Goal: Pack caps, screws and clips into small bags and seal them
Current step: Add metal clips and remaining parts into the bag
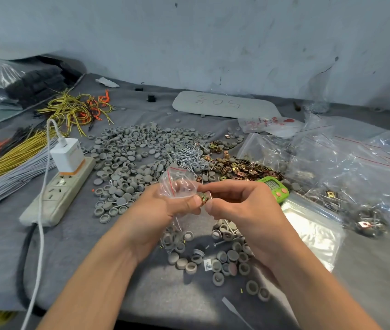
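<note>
My left hand (165, 206) holds a small clear zip bag (177, 184) with a red seal line, raised above the table. My right hand (236, 206) pinches a brass-coloured clip (204, 197) at the bag's side, thumb and forefinger closed on it. Behind the hands a wide heap of grey round caps (132, 158) covers the grey cloth. A pile of silver screws (186, 156) lies right of it, and brass clips (241, 167) spread further right. More grey caps (225, 258) lie scattered under my wrists.
A white power strip (58, 194) with a charger plugged in lies at the left, beside bundles of yellow, grey and orange wires (10, 160). A green timer (275, 188) sits behind my right hand. Large clear bags (356, 167) of packed parts pile up at the right.
</note>
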The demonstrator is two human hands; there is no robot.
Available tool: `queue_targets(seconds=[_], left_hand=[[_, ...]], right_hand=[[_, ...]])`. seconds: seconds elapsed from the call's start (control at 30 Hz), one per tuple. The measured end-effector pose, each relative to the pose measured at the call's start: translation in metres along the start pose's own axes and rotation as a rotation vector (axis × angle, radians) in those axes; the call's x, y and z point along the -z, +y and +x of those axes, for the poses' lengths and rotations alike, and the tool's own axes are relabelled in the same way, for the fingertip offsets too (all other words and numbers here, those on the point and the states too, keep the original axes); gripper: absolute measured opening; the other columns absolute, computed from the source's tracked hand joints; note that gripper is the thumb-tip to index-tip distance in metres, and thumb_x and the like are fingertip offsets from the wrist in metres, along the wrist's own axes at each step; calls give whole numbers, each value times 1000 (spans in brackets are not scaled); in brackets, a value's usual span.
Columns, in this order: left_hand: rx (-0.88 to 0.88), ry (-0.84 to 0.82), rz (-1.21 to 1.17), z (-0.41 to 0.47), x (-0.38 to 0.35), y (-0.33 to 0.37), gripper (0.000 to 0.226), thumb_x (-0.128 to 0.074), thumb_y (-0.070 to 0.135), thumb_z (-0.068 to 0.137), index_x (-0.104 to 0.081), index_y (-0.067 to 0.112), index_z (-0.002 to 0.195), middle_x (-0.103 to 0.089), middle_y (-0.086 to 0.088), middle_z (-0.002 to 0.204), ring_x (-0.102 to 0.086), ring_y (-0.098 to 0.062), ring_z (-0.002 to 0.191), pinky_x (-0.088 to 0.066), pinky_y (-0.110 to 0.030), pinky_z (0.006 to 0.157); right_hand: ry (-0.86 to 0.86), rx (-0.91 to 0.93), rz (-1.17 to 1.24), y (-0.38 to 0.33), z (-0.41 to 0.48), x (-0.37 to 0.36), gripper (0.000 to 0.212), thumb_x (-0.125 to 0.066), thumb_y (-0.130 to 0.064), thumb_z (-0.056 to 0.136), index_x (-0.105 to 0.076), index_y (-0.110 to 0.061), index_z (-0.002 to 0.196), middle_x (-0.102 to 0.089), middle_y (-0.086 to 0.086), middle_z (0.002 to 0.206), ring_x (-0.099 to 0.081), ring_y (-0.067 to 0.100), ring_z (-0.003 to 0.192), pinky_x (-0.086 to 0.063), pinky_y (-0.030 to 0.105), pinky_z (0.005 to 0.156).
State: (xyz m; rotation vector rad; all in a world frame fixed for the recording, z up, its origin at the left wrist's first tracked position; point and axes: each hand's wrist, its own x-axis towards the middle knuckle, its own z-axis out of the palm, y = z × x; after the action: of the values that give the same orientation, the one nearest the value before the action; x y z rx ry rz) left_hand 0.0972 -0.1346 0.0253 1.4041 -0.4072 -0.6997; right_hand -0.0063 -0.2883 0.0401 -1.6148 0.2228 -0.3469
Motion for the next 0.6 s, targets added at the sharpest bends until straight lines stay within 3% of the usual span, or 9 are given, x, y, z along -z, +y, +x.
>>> queue_targets(seconds=[0.13,0.23,0.4,0.5,0.6], left_hand=[[-43,-19,-61,0,1,0,44,-92,24,60,-80,19,102,-77,-10,110,-71,-25,112,-44,-45,111],[-122,-59,13,-2,-1,2,37,-89,23,60,-80,27,95,-78,-3,100,-73,-16,102,-49,-32,95],[-244,-41,84,1,0,1,33,-90,9,61,-74,12,90,-72,-3,83,-69,-13,83,-52,-19,72],[-300,-46,89,-1,-1,1,31,-89,6,62,-73,8,88,-72,-1,79,-70,-9,77,-52,-16,68],[-338,-53,136,-1,1,1,34,-92,9,65,-72,4,92,-72,-3,82,-69,-11,80,-51,-17,68]], right_hand=[[23,-13,32,1,1,0,31,-83,7,76,-85,-18,93,-80,7,83,-70,13,69,-57,23,64],[47,11,2,1,1,0,30,-83,11,74,-84,-13,93,-80,8,83,-74,18,71,-59,24,66],[52,73,-79,4,0,-2,32,-81,13,75,-85,-15,90,-81,3,83,-78,25,79,-60,24,68],[49,103,-104,6,2,-4,32,-79,14,76,-84,-15,88,-80,4,81,-76,24,75,-59,26,66],[60,124,-127,6,1,-5,34,-77,15,77,-84,-16,89,-80,4,81,-76,28,76,-61,39,66]])
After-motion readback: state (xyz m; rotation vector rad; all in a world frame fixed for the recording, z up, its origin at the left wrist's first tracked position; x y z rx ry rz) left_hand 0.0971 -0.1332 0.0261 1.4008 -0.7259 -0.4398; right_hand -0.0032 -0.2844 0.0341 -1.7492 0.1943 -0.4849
